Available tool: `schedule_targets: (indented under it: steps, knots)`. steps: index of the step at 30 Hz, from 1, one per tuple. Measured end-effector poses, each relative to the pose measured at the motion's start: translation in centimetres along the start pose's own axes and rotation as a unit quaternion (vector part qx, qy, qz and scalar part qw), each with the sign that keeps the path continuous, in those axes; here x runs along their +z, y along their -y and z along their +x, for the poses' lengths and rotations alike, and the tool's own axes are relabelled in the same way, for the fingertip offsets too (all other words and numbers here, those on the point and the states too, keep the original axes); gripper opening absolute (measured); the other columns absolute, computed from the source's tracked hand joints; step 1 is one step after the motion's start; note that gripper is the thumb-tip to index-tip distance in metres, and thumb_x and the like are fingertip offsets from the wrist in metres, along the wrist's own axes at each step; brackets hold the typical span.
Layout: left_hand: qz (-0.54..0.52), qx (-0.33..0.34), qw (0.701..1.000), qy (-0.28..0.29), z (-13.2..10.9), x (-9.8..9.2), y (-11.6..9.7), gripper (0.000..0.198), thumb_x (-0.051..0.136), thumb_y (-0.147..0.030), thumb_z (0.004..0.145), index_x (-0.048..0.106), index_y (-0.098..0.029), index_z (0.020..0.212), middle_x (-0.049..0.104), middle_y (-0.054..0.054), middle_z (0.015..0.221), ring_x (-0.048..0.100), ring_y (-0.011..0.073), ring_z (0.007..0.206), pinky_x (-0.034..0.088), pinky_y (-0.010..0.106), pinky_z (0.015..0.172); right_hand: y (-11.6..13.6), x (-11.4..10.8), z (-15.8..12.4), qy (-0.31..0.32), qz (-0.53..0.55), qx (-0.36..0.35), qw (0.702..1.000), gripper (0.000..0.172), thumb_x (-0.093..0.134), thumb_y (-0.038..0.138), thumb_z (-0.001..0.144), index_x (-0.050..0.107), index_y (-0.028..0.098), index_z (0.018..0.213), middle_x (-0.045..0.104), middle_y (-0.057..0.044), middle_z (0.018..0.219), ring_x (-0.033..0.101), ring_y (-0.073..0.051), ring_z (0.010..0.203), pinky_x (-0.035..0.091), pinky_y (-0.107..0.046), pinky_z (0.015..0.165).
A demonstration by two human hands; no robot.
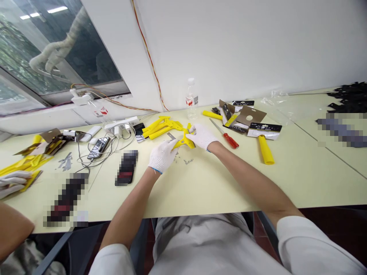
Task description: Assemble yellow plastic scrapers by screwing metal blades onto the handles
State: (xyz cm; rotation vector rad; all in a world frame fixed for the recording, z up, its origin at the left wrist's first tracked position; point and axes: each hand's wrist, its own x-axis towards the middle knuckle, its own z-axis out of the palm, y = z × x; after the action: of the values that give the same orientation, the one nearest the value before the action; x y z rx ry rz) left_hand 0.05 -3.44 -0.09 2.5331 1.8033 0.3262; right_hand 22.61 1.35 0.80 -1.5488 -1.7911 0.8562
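Both my hands wear white knit gloves and meet over the middle of the pale yellow table [200,183]. My left hand [162,155] is closed on the lower end of a yellow plastic scraper [185,140]. My right hand [201,136] pinches the scraper's upper end with its fingers curled. A small metal blade [171,136] lies just behind the scraper. A pile of several yellow scraper handles [160,128] sits behind my left hand. A red-handled screwdriver [226,135] lies to the right of my right hand.
A clear plastic bottle [190,100] stands by the wall. Cardboard packaging [249,116] and a packed yellow scraper [265,147] lie at right. Phones, chargers and cables [100,147] clutter the left. Another person's gloved hand [13,183] rests on yellow parts at far left. Black parts [351,95] lie far right.
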Motion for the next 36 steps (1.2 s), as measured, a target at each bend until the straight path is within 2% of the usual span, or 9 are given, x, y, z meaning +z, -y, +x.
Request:
schedule_targets:
  steps: [7, 14, 18, 22, 24, 27, 32, 36]
  knots:
    - [0.005, -0.004, 1.000, -0.024, -0.1, -0.3, -0.4, 0.040, 0.055, -0.039, 0.113, 0.074, -0.027, 0.146, 0.075, 0.008, 0.109, 0.071, 0.0231, 0.095, 0.051, 0.030, 0.079, 0.3, -0.7, 0.1, 0.031, 0.005, -0.005, 1.000, 0.041, 0.073, 0.041, 0.108, 0.069, 0.016, 0.141, 0.071, -0.012, 0.137, 0.073, -0.026, 0.115, 0.065, -0.046, 0.097]
    - [0.027, 0.003, 0.999, -0.024, 0.0, 0.0, -0.1, 0.039, 0.054, -0.038, 0.114, 0.073, -0.028, 0.146, 0.076, 0.009, 0.114, 0.071, 0.0247, 0.099, 0.050, 0.032, 0.079, 0.4, -1.0, 0.0, 0.071, 0.019, 0.008, 0.997, 0.040, 0.073, 0.041, 0.109, 0.069, 0.016, 0.140, 0.071, -0.012, 0.138, 0.073, -0.027, 0.116, 0.065, -0.047, 0.098]
    - [0.054, 0.005, 0.997, -0.049, 0.1, 0.0, 0.0, 0.039, 0.057, -0.036, 0.111, 0.072, -0.025, 0.145, 0.077, 0.011, 0.115, 0.071, 0.0290, 0.105, 0.052, 0.038, 0.088, 0.6, -0.4, -0.1, 0.067, 0.035, 0.017, 0.997, 0.040, 0.073, 0.041, 0.109, 0.069, 0.016, 0.140, 0.071, -0.012, 0.137, 0.073, -0.026, 0.115, 0.065, -0.046, 0.097]
    - [0.052, 0.015, 0.994, -0.090, 0.1, 0.1, -0.5, 0.049, 0.065, -0.037, 0.106, 0.065, -0.021, 0.153, 0.074, 0.015, 0.135, 0.068, 0.0330, 0.122, 0.052, 0.044, 0.105, 1.0, 0.3, -0.2, 0.071, 0.046, 0.021, 0.996, 0.041, 0.073, 0.041, 0.108, 0.069, 0.016, 0.140, 0.071, -0.012, 0.136, 0.073, -0.026, 0.114, 0.065, -0.046, 0.097]
    - [0.044, 0.021, 0.995, -0.084, 0.1, 0.2, -0.9, 0.056, 0.064, -0.032, 0.105, 0.060, -0.022, 0.160, 0.072, 0.015, 0.142, 0.067, 0.0326, 0.126, 0.052, 0.044, 0.109, 1.4, 0.5, -0.3, 0.084, 0.047, 0.020, 0.995, 0.041, 0.074, 0.041, 0.108, 0.070, 0.016, 0.139, 0.071, -0.012, 0.137, 0.073, -0.027, 0.115, 0.065, -0.046, 0.097]
    - [0.033, 0.009, 0.998, -0.052, 0.1, 0.3, -1.5, 0.064, 0.059, -0.023, 0.103, 0.054, -0.024, 0.167, 0.072, 0.014, 0.143, 0.070, 0.0302, 0.123, 0.055, 0.040, 0.103, 1.9, 0.8, -0.6, 0.105, 0.046, 0.015, 0.993, 0.041, 0.074, 0.042, 0.108, 0.070, 0.016, 0.139, 0.071, -0.012, 0.138, 0.073, -0.027, 0.116, 0.065, -0.046, 0.098]
    - [0.036, -0.019, 0.999, -0.005, 0.0, 0.4, -1.7, 0.068, 0.056, -0.019, 0.102, 0.054, -0.029, 0.169, 0.074, 0.010, 0.137, 0.072, 0.0279, 0.116, 0.057, 0.034, 0.092, 2.4, 1.0, -1.1, 0.130, 0.041, 0.008, 0.991, 0.040, 0.074, 0.042, 0.108, 0.070, 0.016, 0.138, 0.071, -0.011, 0.135, 0.074, -0.026, 0.113, 0.065, -0.045, 0.096]
    - [0.021, -0.036, 0.999, 0.000, 0.0, 0.6, -1.5, 0.068, 0.056, -0.018, 0.102, 0.055, -0.031, 0.169, 0.074, 0.011, 0.132, 0.072, 0.0279, 0.115, 0.058, 0.034, 0.094, 2.6, 1.0, -1.2, 0.133, 0.033, 0.008, 0.990, 0.035, 0.074, 0.042, 0.108, 0.072, 0.014, 0.129, 0.074, -0.008, 0.122, 0.075, -0.022, 0.100, 0.066, -0.038, 0.086]
